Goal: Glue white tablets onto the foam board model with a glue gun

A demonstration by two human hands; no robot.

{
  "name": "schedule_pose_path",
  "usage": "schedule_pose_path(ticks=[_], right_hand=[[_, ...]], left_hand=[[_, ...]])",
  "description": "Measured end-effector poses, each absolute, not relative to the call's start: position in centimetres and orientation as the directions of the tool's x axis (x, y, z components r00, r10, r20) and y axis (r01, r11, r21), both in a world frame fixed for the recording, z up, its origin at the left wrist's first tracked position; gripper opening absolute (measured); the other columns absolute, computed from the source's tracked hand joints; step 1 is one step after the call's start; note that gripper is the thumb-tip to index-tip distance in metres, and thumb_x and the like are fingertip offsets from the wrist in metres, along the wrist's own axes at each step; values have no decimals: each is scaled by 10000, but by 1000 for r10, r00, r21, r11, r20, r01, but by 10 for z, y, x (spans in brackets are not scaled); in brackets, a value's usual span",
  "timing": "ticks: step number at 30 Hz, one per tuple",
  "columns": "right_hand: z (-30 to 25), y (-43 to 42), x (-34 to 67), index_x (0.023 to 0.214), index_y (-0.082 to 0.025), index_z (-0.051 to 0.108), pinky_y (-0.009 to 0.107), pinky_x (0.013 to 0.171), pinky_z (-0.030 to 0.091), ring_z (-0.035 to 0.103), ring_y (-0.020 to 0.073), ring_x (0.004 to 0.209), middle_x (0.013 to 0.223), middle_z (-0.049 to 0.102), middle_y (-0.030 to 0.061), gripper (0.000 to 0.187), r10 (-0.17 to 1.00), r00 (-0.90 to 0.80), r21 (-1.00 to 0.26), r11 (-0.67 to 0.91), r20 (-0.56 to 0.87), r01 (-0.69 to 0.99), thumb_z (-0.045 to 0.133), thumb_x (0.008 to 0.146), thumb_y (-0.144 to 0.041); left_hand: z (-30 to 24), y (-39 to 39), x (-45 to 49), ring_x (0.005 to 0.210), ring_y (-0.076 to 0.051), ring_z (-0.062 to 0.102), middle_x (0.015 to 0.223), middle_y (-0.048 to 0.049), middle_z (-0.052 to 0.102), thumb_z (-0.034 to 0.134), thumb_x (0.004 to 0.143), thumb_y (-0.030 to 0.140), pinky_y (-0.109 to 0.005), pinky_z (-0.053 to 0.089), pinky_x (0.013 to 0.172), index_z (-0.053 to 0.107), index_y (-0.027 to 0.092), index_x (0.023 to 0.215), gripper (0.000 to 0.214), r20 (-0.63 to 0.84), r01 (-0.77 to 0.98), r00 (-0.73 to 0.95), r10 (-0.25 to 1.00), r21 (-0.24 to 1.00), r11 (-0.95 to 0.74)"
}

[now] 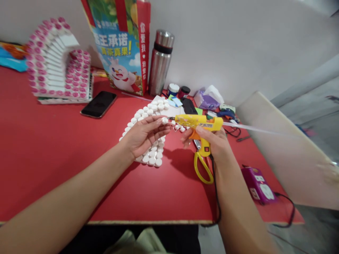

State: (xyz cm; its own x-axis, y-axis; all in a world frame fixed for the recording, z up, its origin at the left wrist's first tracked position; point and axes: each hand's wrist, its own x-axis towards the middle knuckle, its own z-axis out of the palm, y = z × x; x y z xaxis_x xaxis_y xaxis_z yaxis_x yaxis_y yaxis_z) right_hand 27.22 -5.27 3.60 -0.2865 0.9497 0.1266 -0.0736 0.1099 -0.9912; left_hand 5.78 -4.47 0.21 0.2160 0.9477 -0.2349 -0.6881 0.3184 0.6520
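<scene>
Left hand (147,134): pinches a small white round piece (165,121) between thumb and fingers.
Right hand (215,141): wrapped around a yellow hot-glue gun (198,121), nozzle (171,118) at the piece.
Piece-studded white structure (152,160): on the red tabletop (106,201), partly hidden behind the left hand.

On the front of the tall bag (120,61), large white characters read "王承诺", the one before them partly hidden, above yellow "真茶真果!". Its red side panel (143,56) carries "你爱我", a white heart sign and "我爱你", running downward. The label (206,125) on the yellow glue gun (187,120) is too small to read, as are the markings on the purple power box (253,178).
</scene>
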Motion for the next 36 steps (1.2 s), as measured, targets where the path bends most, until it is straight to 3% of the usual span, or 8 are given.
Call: schedule_pose_path(ticks=[4,8,36], right_hand=[[35,-52,276,800,-159,752,352,546,604,690,207,543,682,731,57,225,950,-293,-994,109,110,-20,771,837,-380],[34,-50,278,692,-174,710,379,685,635,617,159,425,513,618,-4,298,936,-337,-992,119,99,38,710,886,-400],[36,-51,279,554,-204,593,390,747,627,591,142,363,440,485,-56,453,924,-375,-992,106,74,66,711,879,-497]], left_hand=[[3,-45,57,838,-159,770,891,-110,786,619,941,53,-266,629,860,719,93,950,109,-258,-677,209,943,657,330],[3,-46,58,841,-162,775,884,-115,789,598,952,47,-258,632,843,711,91,965,122,-258,-684,221,940,646,338],[3,-45,58,833,-160,774,880,-128,791,584,952,29,-278,628,888,713,79,926,141,-253,-706,242,937,617,349]])
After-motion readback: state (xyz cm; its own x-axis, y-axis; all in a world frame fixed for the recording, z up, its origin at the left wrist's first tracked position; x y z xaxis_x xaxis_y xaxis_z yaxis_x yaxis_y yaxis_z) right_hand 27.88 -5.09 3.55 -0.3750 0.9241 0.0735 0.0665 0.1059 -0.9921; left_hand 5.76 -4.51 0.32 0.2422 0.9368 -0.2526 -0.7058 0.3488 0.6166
